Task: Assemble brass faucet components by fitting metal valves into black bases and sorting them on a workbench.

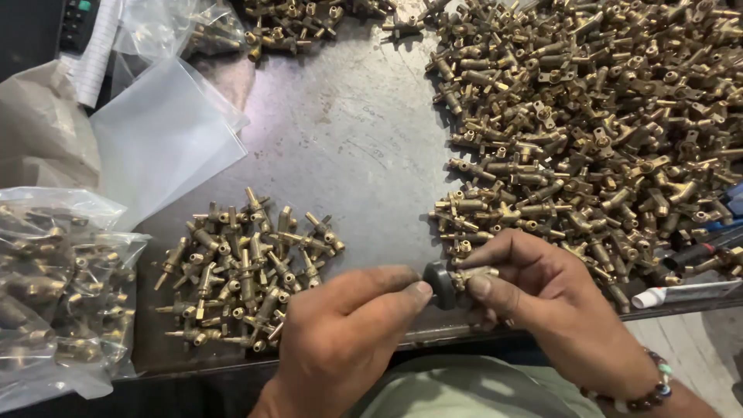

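brass fills the grey metal table. our right hand pinches a small brass valve fitting at the table's near edge; our left hand presses thumb and fingers onto the dark round knob at its end.

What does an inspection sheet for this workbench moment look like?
Surface: grey metal bench, scuffed.
Job's things: brass fitting in right hand; dark round cap at its end, left hand thumb against it.
Clutter: small brass pile near the left hand; large brass heap; filled plastic bags; empty bags; white tube.
Fingers: both hands closed around the parts.
Cables: nothing seen.
Surroundings: calculator, partly cropped.
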